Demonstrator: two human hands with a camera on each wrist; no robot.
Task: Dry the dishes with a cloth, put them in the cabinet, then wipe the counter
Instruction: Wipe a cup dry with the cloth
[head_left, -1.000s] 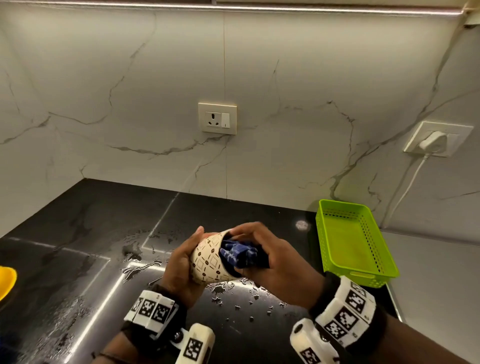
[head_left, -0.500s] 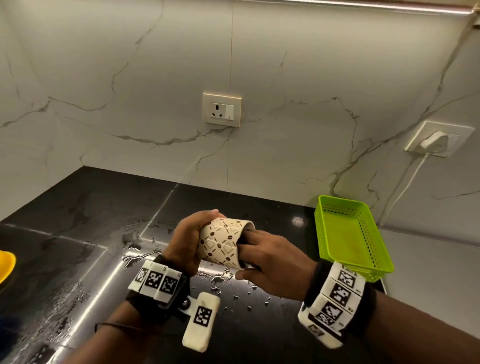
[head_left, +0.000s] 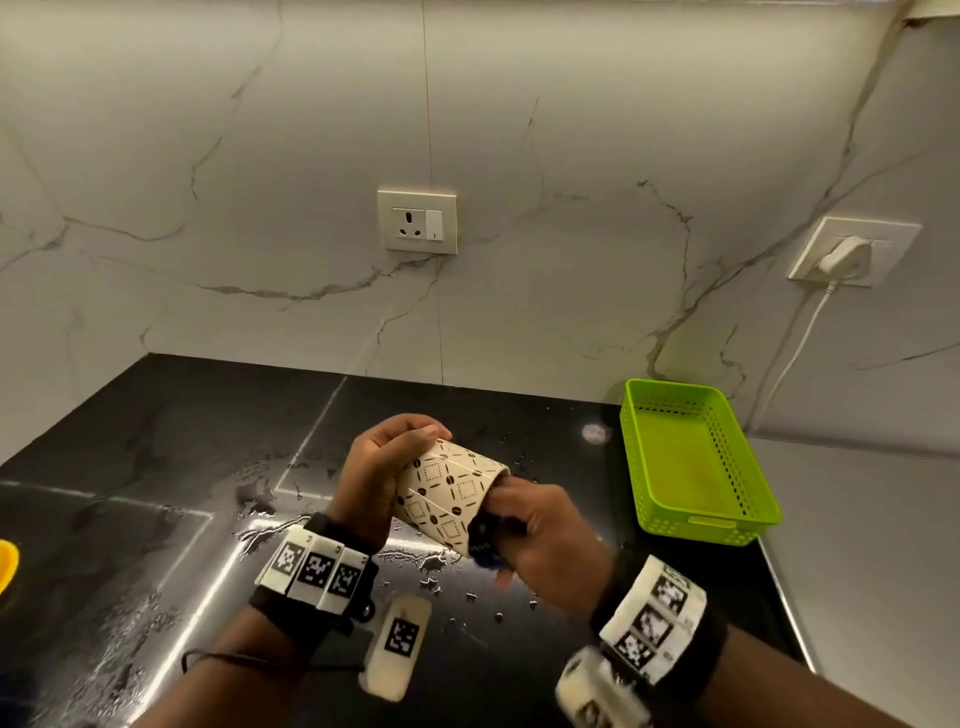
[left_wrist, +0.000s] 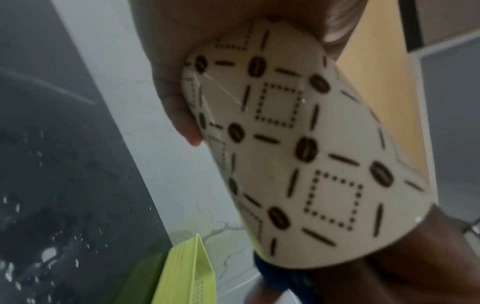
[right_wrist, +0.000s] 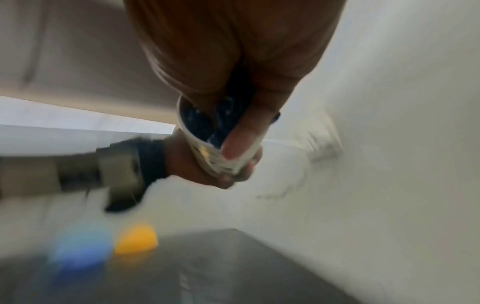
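Note:
A cream cup (head_left: 447, 493) printed with coffee beans and dotted squares lies on its side in the air above the wet black counter (head_left: 156, 467). My left hand (head_left: 384, 467) grips its base end, fingers curled over the bottom. My right hand (head_left: 535, 535) holds a dark blue cloth (head_left: 483, 535) and pushes it into the cup's mouth, thumb on the rim. The left wrist view shows the cup (left_wrist: 298, 154) filling the frame. In the blurred right wrist view the cloth (right_wrist: 207, 121) sits inside the cup (right_wrist: 228, 162).
An empty lime-green perforated basket (head_left: 691, 462) stands at the right by the wall. Water drops and puddles (head_left: 260, 493) cover the counter. A yellow dish (head_left: 8, 561) shows at the left edge; a blurred blue thing (right_wrist: 80, 248) lies beside it. Two wall sockets (head_left: 417, 222), one plugged.
The cup has turned so its patterned side faces up and its mouth points right. My right hand's fingers went deeper in with the cloth; both hands rose slightly.

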